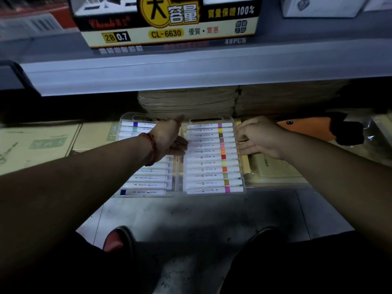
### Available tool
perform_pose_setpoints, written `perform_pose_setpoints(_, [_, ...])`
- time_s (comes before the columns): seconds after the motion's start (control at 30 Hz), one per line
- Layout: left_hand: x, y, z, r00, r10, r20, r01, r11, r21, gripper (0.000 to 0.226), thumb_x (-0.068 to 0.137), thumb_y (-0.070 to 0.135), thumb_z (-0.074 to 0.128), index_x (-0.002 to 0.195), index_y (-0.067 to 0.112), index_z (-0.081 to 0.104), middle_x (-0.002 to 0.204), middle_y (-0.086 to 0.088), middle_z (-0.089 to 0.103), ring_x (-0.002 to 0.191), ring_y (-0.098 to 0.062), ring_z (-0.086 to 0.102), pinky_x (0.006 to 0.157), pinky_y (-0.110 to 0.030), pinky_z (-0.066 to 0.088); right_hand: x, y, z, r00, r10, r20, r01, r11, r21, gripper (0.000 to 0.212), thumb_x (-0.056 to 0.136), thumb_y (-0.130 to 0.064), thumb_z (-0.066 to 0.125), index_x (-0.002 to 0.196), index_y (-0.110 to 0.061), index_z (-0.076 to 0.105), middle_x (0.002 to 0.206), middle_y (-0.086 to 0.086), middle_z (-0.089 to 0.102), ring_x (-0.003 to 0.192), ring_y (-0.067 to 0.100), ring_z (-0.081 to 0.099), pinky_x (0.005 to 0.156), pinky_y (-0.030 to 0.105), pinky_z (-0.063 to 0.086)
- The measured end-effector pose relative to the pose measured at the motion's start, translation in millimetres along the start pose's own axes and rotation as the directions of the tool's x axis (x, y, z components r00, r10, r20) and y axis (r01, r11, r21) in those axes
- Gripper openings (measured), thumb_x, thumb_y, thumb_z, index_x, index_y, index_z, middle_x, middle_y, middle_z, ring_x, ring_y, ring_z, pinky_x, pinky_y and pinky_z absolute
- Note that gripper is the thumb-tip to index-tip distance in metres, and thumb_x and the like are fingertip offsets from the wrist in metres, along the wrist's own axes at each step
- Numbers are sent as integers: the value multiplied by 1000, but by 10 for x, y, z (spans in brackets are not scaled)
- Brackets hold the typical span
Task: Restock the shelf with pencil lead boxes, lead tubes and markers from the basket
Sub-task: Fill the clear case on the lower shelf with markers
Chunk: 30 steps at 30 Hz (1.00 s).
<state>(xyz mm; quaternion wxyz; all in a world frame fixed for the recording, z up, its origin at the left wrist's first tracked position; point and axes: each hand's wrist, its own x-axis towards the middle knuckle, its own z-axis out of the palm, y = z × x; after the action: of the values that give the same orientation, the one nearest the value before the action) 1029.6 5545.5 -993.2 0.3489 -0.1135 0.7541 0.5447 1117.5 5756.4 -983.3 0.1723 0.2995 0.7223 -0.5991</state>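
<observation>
Two hands are bracketing a clear marker case (214, 158) lying flat beneath a grey shelf (191, 68), just beside a second marker case (146, 183). The left hand (167, 139) is pressing fairly straight fingers against its left edge. The right hand (261, 136) is curling fingers round its right edge. A pencil lead box (167, 20) is sitting on the shelf above.

We look at a grey shelf (191, 75) running across the top, with deep shadow beneath it. Below us lies a grey tiled floor (212, 213), dimly lit. Flattened cardboard (38, 143) sits at left, and brown paper stacks (188, 102) stand behind.
</observation>
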Motion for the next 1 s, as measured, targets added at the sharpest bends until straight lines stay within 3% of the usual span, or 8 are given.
perform_pose_setpoints(0.1, [-22,-6,-10,999,31,25,-30,998,-48,31,104,41,45,127,21,51,100,-27,62,89,-39,62,81,-45,57,-16,0,19,1000,2,3,-2,999,37,23,96,1,54,114,-6,65,106,16,72,96,32,72,91,45,59])
perform_pose_setpoints(0.37, [-31,-14,-82,993,26,117,-11,993,-120,30,104,37,47,123,18,58,105,-29,55,90,-39,57,87,-50,56,-89,40,8,1000,-16,14,15,995,98,30,94,7,50,118,-7,63,111,17,71,101,32,71,93,44,58])
perform_pose_setpoints(0.47, [-78,-45,-49,996,-9,84,13,999,-45,42,104,41,44,126,6,49,97,-30,57,87,-41,62,80,-51,57,-122,66,-33,1000,12,13,-13,998,59,24,96,5,50,105,-13,64,111,18,69,104,34,69,95,46,56])
perform_pose_setpoints(0.63, [-165,-134,-53,993,-78,85,80,997,-24,48,103,52,44,127,10,47,101,-33,62,89,-44,64,82,-53,55,-201,113,-14,999,45,3,-45,999,13,19,99,3,47,99,-9,62,104,19,70,102,34,69,94,46,57])
perform_pose_setpoints(0.77, [-202,-189,-68,992,-55,111,64,995,-80,44,102,46,48,131,13,50,92,-27,61,74,-36,62,83,-51,54,-202,143,29,1000,23,16,-24,999,44,30,96,6,48,120,-7,62,111,17,71,103,31,70,96,44,56])
perform_pose_setpoints(0.9, [-266,-226,-102,990,-38,134,53,992,-113,46,101,41,51,137,13,51,103,-27,58,78,-35,61,76,-46,55,-167,208,55,1000,10,2,-10,1000,22,41,95,6,48,131,-9,59,121,16,68,108,30,68,99,44,55])
perform_pose_setpoints(1.0, [-355,-213,-120,986,-42,163,55,996,-76,45,103,45,47,135,14,50,108,-25,56,93,-34,57,94,-49,51,-201,215,41,998,14,66,-12,1000,-26,48,93,4,53,139,-13,53,132,14,62,118,28,63,104,42,51])
